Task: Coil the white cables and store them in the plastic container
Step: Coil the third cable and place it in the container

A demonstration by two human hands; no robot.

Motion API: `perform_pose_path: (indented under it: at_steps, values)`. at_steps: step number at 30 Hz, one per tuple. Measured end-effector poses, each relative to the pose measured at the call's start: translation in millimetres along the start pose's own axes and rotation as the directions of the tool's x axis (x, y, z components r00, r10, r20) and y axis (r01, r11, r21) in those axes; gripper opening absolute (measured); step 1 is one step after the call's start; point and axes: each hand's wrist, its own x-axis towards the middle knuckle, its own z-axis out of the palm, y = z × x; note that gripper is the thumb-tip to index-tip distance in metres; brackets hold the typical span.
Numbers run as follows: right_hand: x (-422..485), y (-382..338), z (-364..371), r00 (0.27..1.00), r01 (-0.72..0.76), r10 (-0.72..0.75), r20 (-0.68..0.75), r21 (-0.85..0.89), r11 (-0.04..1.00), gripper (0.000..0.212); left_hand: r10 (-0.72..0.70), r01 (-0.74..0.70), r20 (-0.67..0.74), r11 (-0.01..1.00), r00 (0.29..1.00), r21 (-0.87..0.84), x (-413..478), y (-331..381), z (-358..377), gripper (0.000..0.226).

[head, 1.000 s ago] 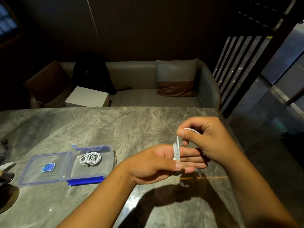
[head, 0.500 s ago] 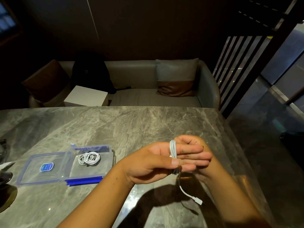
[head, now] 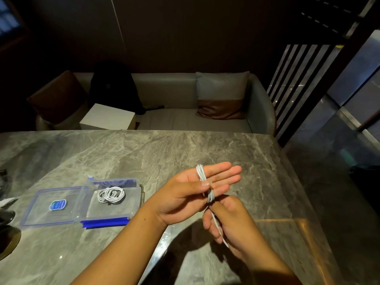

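Observation:
A white cable (head: pixel 202 176) is wound in several loops around the fingers of my left hand (head: pixel 191 190), whose thumb presses the loops against the fingers. My right hand (head: pixel 228 221) sits just below and in front, pinching the cable's loose tail, which runs down across its palm. A clear plastic container (head: pixel 134 199) with blue clips lies open on the marble table (head: pixel 144 157) to the left. One coiled white cable (head: pixel 111 194) rests inside it. Its clear lid (head: pixel 41 210) with a blue sticker lies flat beside it.
A dark round object (head: pixel 8 241) and a dark item sit at the table's left edge. Behind the table is a grey sofa (head: pixel 174 120) with cushions, a black bag (head: pixel 115 87) and a white box (head: pixel 108 117). The table's right edge drops to the floor.
My right hand has swung from above the left hand's fingers, behind them, to below, carrying the cable tail around. The left hand's fingers have straightened.

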Motion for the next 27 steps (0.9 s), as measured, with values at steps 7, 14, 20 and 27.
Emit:
perform_pose_path:
  at_steps: [7, 14, 20, 27]
  values:
    - [-20.6, 7.2, 8.2, 0.999, 0.044, -0.040, 0.035, -0.129, 0.991, 0.027, 0.018, -0.015, -0.105, 0.999, 0.994, 0.034, -0.4, 1.3, -14.8, 0.055]
    - [-29.3, 3.6, 5.0, 0.993, 0.099, -0.068, 0.101, -0.341, 0.935, 0.011, -0.014, 0.017, -0.172, 1.000, 0.985, 0.016, -4.5, -5.4, -24.5, 0.056]
    - [-31.7, -25.4, -0.6, 0.954, 0.289, -0.230, 0.191, -0.398, 0.870, 0.016, -0.115, 0.151, -0.223, 0.977, 0.968, 0.151, -9.0, -13.9, -22.9, 0.059]
    - [-15.6, -60.9, -11.1, 0.896, 0.444, -0.389, 0.216, -0.480, 0.757, 0.025, -0.113, 0.122, -0.077, 0.982, 0.991, 0.141, -20.8, -8.5, -9.4, 0.033]
